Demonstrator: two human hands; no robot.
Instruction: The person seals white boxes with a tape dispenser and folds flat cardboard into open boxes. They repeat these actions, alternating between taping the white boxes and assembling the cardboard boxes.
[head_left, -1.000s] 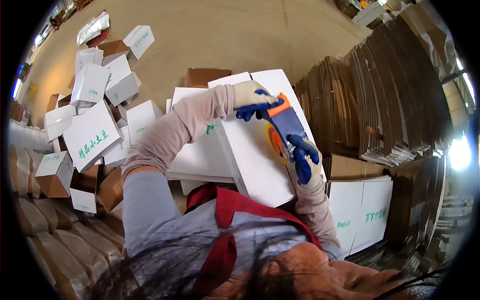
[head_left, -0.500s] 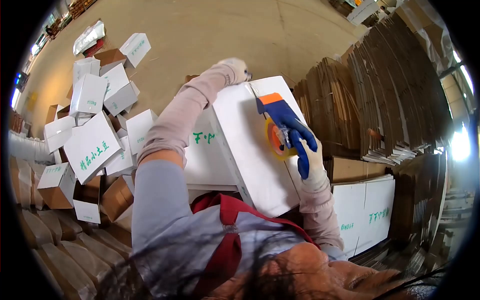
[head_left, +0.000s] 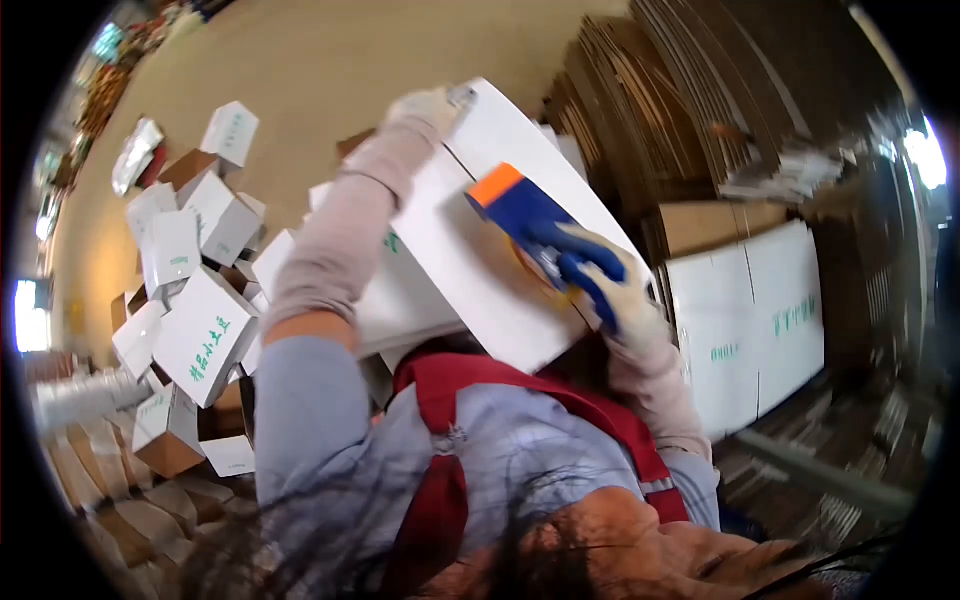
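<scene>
A white carton (head_left: 480, 160) lies in front of me, its long top face slanting across the view. In its white glove, my left hand (head_left: 425, 108) is at the carton's far corner, fingers curled over the edge. My right hand (head_left: 610, 285), in a white and blue glove, is closed round a blue tape dispenser (head_left: 535, 215) with an orange front end. The dispenser is held over the carton's top face, and its yellow tape roll is mostly hidden beneath it. A dark seam runs along that face.
To the left lies a heap of white cartons (head_left: 205, 335) with green print. Stacks of flattened cardboard (head_left: 640, 110) stand at the right. White flat cartons (head_left: 745, 315) lean nearer on that side. Brown wrapped bundles (head_left: 150, 520) sit at lower left.
The view has turned and shifted. The carton now slants more, its far end further up and left. Both hands have stayed with it, the dispenser appearing further left over its top.
</scene>
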